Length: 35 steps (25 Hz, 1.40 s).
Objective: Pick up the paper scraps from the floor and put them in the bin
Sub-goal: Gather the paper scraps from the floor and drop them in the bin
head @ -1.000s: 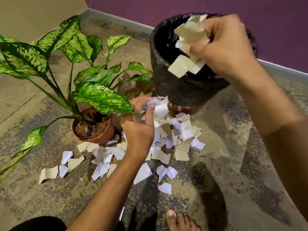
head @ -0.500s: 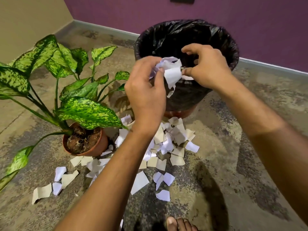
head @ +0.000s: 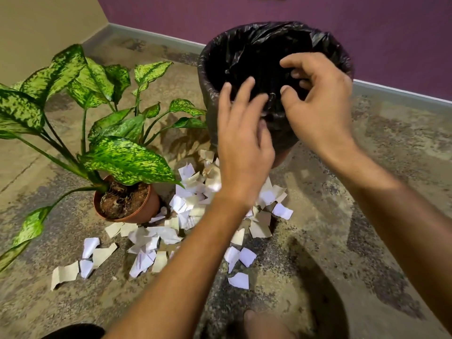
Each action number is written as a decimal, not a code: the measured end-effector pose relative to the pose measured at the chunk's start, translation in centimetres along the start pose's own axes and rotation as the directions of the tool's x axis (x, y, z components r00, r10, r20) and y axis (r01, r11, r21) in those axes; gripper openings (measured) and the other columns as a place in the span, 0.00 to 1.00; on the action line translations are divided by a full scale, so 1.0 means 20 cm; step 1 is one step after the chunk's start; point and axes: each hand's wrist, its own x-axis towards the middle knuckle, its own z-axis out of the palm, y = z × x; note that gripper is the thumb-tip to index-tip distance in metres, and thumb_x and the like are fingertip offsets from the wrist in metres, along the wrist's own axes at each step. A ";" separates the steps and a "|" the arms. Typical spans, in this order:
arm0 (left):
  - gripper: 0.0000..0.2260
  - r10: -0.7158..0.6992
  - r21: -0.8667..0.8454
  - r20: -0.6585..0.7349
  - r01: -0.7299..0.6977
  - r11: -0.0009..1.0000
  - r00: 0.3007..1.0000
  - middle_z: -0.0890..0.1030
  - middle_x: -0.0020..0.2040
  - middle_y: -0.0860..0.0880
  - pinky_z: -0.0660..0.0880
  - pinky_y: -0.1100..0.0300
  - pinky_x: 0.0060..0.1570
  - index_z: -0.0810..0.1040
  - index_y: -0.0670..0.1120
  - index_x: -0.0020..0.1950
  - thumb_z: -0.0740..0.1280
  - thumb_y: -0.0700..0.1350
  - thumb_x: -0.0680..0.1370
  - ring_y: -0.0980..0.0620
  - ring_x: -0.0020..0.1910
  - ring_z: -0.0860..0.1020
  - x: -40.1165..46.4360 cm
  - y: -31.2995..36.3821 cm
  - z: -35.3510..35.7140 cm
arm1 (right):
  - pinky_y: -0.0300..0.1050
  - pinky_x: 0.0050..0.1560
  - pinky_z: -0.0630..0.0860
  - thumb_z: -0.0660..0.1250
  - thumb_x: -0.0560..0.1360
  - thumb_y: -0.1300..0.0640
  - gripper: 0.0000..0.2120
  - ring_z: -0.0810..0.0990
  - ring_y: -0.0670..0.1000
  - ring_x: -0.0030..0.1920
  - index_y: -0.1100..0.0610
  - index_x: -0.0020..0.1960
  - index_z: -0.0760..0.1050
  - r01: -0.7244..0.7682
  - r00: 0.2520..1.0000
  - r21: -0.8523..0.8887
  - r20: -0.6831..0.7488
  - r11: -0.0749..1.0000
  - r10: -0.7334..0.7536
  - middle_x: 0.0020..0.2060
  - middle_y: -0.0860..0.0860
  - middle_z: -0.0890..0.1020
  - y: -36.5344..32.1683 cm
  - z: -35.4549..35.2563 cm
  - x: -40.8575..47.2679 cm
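At the far left we have the potted plant (head: 80, 123), with broad, glossy, speckled leaves on thin stems rising from a round terracotta pot (head: 127, 205). In front of it and to its right lie the paper scraps (head: 176, 216): torn white and tan pieces with ragged edges. They are scattered flat or slightly curled on the rough, mottled floor (head: 354, 216), thickest between the pot and the bin and thinning toward the lower left.

We judge them nearly weightless, limp and easy to crumple, so we would rake several together with spread fingers and pinch the heap. Single pieces lying flat are best lifted by a raised corner.

Our left hand (head: 242, 145) hangs at the near rim of the bin (head: 210, 77) with fingers spread and nothing in it. Our right hand (head: 318, 104) hovers over the bin's mouth, fingers loosely curled and apart, also holding nothing. The bin is round and lined with a crinkled, shiny black bag.
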 end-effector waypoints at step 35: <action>0.10 -0.893 0.538 0.034 0.745 0.395 0.448 0.75 0.54 0.52 0.70 0.61 0.52 0.75 0.49 0.57 0.63 0.52 0.80 0.52 0.53 0.75 -1.72 -0.56 -0.67 | 0.53 0.44 0.78 0.63 0.74 0.67 0.14 0.74 0.57 0.58 0.57 0.58 0.76 0.748 -0.086 0.335 0.905 0.573 -0.416 0.59 0.52 0.75 -0.16 1.07 -1.08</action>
